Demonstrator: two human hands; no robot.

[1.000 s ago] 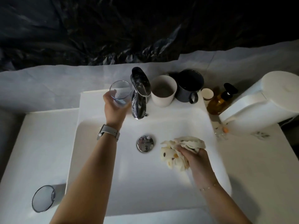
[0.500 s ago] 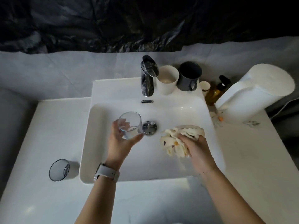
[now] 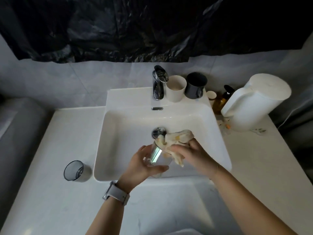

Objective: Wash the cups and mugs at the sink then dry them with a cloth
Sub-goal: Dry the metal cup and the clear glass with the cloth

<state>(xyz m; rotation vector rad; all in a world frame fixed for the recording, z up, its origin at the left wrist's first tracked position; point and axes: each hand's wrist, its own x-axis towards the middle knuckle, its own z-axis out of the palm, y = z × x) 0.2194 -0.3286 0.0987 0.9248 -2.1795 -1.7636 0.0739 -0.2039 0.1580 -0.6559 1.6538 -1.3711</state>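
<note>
White counter (image 3: 50, 200), white sink (image 3: 128, 133) — left hand (image 3: 144, 165) grips clear glass (image 3: 156, 154), right hand (image 3: 191, 154) clutches cloth (image 3: 177, 138), seemingly touching.

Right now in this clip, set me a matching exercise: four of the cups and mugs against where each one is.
Things:
1. clear glass
2. smoky tumbler
3. white cup
4. dark mug

Places:
A. on the sink's back ledge, right beside the tap
B. on the counter, left of the basin
C. over the basin, gripped by the left hand
D. on the back ledge, next to the soap bottle side

Pairs: 1-C, 2-B, 3-A, 4-D
</note>
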